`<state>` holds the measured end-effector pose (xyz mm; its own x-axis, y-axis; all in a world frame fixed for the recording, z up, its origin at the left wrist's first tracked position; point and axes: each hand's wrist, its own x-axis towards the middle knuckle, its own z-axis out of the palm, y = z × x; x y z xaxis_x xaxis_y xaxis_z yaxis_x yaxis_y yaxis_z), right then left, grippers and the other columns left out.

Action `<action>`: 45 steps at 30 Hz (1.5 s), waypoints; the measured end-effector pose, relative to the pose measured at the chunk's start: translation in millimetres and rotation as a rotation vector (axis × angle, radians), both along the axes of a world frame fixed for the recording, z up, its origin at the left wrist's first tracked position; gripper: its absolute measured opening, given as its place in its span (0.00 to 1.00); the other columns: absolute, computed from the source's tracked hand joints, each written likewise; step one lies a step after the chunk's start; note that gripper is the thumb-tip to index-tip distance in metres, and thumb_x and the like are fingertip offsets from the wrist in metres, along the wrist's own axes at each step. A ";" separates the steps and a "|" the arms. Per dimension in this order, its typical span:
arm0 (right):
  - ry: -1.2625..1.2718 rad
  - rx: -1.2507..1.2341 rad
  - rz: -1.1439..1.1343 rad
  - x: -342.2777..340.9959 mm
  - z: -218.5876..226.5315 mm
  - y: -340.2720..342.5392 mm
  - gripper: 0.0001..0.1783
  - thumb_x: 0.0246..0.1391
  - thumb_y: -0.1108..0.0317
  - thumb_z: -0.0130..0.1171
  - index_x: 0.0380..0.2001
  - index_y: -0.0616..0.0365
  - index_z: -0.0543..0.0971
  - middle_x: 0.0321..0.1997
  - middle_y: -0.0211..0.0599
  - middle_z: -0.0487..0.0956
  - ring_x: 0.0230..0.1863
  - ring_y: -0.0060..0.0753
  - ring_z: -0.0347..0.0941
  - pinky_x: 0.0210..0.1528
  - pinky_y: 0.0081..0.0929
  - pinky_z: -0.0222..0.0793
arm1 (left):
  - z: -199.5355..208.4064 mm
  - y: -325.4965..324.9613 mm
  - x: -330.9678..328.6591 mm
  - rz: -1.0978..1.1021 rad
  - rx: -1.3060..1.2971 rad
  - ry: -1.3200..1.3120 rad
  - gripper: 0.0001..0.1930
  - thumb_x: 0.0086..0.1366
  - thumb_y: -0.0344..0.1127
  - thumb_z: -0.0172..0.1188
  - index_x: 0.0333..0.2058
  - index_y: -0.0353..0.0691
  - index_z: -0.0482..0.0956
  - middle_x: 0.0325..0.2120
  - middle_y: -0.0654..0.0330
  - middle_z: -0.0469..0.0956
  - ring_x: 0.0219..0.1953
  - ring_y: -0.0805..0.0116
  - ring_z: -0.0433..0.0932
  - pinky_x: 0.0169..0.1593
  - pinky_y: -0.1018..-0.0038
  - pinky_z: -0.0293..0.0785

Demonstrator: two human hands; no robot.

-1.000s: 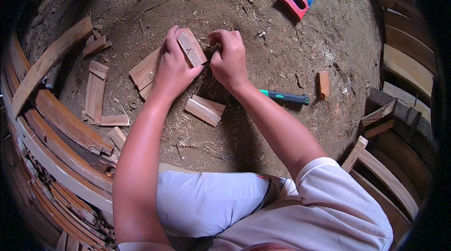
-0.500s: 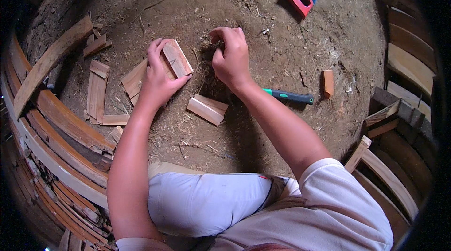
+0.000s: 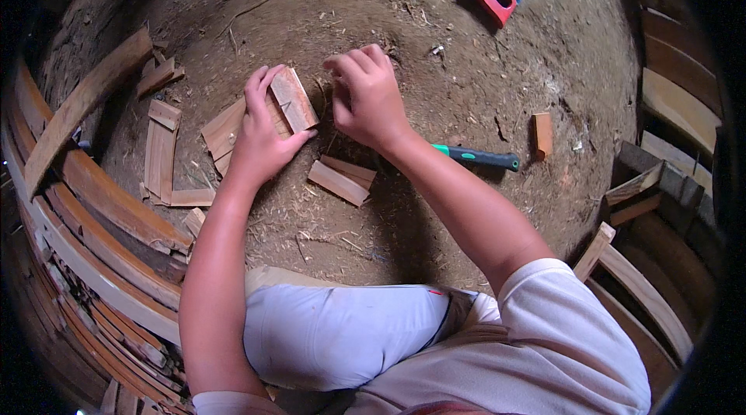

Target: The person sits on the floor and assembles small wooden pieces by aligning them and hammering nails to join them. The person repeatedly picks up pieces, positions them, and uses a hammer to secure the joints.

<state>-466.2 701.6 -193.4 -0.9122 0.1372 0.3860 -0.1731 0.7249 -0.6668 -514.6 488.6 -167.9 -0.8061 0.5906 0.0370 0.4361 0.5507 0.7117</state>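
Where planks end, littered dirt begins.

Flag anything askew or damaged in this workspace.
One long plank lies slantwise across the stacked boards at left, out of line with them, so it looks askew. The wooden block in the left hand bears a dark angular mark, but I see no clear break.

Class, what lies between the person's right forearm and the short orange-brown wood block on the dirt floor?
In the head view, a black-and-green tool handle lies there, on the dirt floor between the right forearm and the wood block.
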 end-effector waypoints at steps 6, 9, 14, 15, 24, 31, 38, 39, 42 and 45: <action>0.024 0.104 0.253 1.5 6.2 -5.5 0.24 0.46 0.61 0.70 0.49 0.51 0.84 0.44 0.38 0.80 0.50 0.47 0.72 0.54 0.45 0.71 | -0.4 0.9 -2.1 0.012 0.019 -0.071 0.54 0.54 0.28 0.76 0.73 0.39 0.48 0.69 0.41 0.67 0.72 0.38 0.67 0.73 0.53 0.66; -0.013 0.135 0.319 1.7 9.5 -7.2 0.24 0.47 0.60 0.70 0.50 0.50 0.84 0.45 0.38 0.80 0.50 0.47 0.73 0.53 0.44 0.71 | 1.0 0.1 -3.1 0.043 0.004 -0.151 0.53 0.52 0.26 0.72 0.73 0.39 0.48 0.70 0.43 0.66 0.73 0.41 0.66 0.75 0.55 0.63; -0.023 0.083 0.283 2.0 12.1 -9.6 0.25 0.48 0.60 0.71 0.50 0.55 0.83 0.47 0.42 0.80 0.52 0.48 0.73 0.56 0.44 0.72 | -2.7 -3.9 -5.3 -0.010 -0.005 -0.083 0.56 0.51 0.31 0.78 0.73 0.39 0.49 0.72 0.41 0.62 0.75 0.37 0.60 0.77 0.52 0.60; -0.030 0.085 0.280 2.1 10.8 -9.3 0.25 0.48 0.59 0.71 0.50 0.56 0.83 0.47 0.42 0.80 0.52 0.49 0.73 0.57 0.45 0.72 | 0.0 -6.1 -4.7 -0.032 -0.033 -0.022 0.57 0.51 0.31 0.78 0.74 0.39 0.48 0.73 0.41 0.60 0.75 0.37 0.59 0.78 0.52 0.58; -0.080 0.139 0.285 3.4 8.7 -4.9 0.33 0.48 0.47 0.75 0.50 0.60 0.83 0.48 0.45 0.81 0.53 0.51 0.73 0.60 0.46 0.69 | 17.0 -110.4 -33.5 0.546 -0.285 -0.095 0.41 0.60 0.37 0.73 0.68 0.33 0.63 0.66 0.38 0.69 0.68 0.42 0.71 0.71 0.56 0.67; -0.117 0.171 0.299 2.9 13.8 -5.7 0.32 0.50 0.44 0.74 0.49 0.59 0.85 0.48 0.44 0.83 0.53 0.47 0.74 0.60 0.43 0.69 | 19.6 -102.1 -28.4 0.715 -0.549 -0.307 0.30 0.68 0.56 0.67 0.47 0.27 0.84 0.41 0.38 0.86 0.47 0.44 0.86 0.54 0.58 0.79; -0.159 0.188 0.307 3.7 13.9 -5.3 0.30 0.51 0.43 0.72 0.46 0.58 0.85 0.48 0.43 0.84 0.55 0.46 0.75 0.61 0.42 0.69 | 26.1 -84.7 -26.5 0.716 -0.603 -0.295 0.30 0.66 0.56 0.69 0.43 0.26 0.84 0.40 0.37 0.86 0.45 0.43 0.86 0.52 0.57 0.79; -0.160 0.188 0.303 3.6 14.6 -5.9 0.30 0.51 0.44 0.72 0.46 0.58 0.85 0.48 0.43 0.84 0.55 0.46 0.75 0.61 0.42 0.69 | 23.7 -87.9 -27.8 0.711 -0.610 -0.288 0.30 0.66 0.56 0.69 0.43 0.26 0.84 0.40 0.37 0.86 0.45 0.43 0.86 0.52 0.57 0.79; -0.155 0.177 0.291 3.9 12.8 -6.7 0.30 0.51 0.44 0.73 0.46 0.58 0.86 0.48 0.43 0.84 0.55 0.46 0.75 0.60 0.42 0.70 | 17.6 -91.3 -27.9 0.696 -0.613 -0.281 0.31 0.66 0.57 0.69 0.42 0.25 0.84 0.39 0.36 0.86 0.45 0.42 0.86 0.52 0.56 0.79; -0.148 0.171 0.286 3.8 12.0 -6.8 0.29 0.50 0.45 0.73 0.46 0.58 0.86 0.48 0.42 0.84 0.55 0.46 0.75 0.60 0.42 0.70 | 15.4 -93.5 -28.2 0.688 -0.615 -0.292 0.31 0.66 0.57 0.69 0.41 0.25 0.84 0.39 0.36 0.86 0.44 0.42 0.86 0.51 0.56 0.79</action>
